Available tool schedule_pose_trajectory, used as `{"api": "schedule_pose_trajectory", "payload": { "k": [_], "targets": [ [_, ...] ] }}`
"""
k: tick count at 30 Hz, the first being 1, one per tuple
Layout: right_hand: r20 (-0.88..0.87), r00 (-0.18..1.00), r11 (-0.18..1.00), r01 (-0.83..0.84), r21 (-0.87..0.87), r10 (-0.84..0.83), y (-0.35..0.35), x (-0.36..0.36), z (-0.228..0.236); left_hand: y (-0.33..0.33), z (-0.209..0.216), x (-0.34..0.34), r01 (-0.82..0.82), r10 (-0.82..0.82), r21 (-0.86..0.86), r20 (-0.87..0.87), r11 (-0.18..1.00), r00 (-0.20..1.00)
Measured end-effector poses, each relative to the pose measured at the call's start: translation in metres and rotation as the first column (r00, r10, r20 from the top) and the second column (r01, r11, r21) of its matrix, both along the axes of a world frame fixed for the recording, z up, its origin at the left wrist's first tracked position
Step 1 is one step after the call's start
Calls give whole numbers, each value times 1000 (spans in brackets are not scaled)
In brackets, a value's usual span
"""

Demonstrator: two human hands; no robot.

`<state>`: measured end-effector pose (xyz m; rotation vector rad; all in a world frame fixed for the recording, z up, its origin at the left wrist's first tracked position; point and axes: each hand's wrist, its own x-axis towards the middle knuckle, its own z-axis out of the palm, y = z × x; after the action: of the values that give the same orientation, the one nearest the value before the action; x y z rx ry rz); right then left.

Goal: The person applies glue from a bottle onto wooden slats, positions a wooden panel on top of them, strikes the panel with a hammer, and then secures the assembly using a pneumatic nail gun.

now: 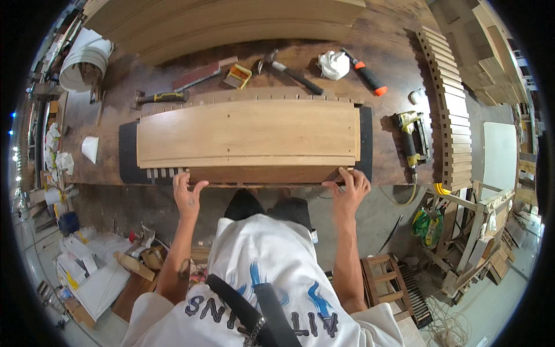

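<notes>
Pale wooden panel [248, 134], slatted underneath, left hand [188, 194] and right hand [348, 191] apparently gripping its near edge

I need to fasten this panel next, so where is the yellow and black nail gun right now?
In the head view, the yellow and black nail gun lies on the dark wooden workbench, at the person's right, between the long light wooden panel and the stack of wooden slats.

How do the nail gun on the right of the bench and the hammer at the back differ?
The nail gun is yellow and black, bulky, lying lengthwise toward the near edge; the hammer is slim, dark-handled with a metal head, lying diagonally. The nail gun sits beside the stack of wooden slats; the hammer lies behind the wooden panel. Both rest untouched: the left hand and right hand grip the panel's near edge.
</notes>
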<state>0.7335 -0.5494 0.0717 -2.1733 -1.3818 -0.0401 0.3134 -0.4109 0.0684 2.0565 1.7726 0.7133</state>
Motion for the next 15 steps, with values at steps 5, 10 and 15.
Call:
{"api": "schedule_pose_trajectory", "payload": {
  "k": [5,10,15],
  "targets": [
    [50,999,999,-4,-41,6,-11,19,4,-17,10,7,107,-106,3,-107,994,989],
    [-12,1000,995,19,-94,-21,-24,31,9,-5,15,27,123,-115,49,-141,991,983],
    [-59,996,997,61,-39,-63,-16,48,-1,-6,5,48,87,-76,117,-94,989,993]
  ]
}}
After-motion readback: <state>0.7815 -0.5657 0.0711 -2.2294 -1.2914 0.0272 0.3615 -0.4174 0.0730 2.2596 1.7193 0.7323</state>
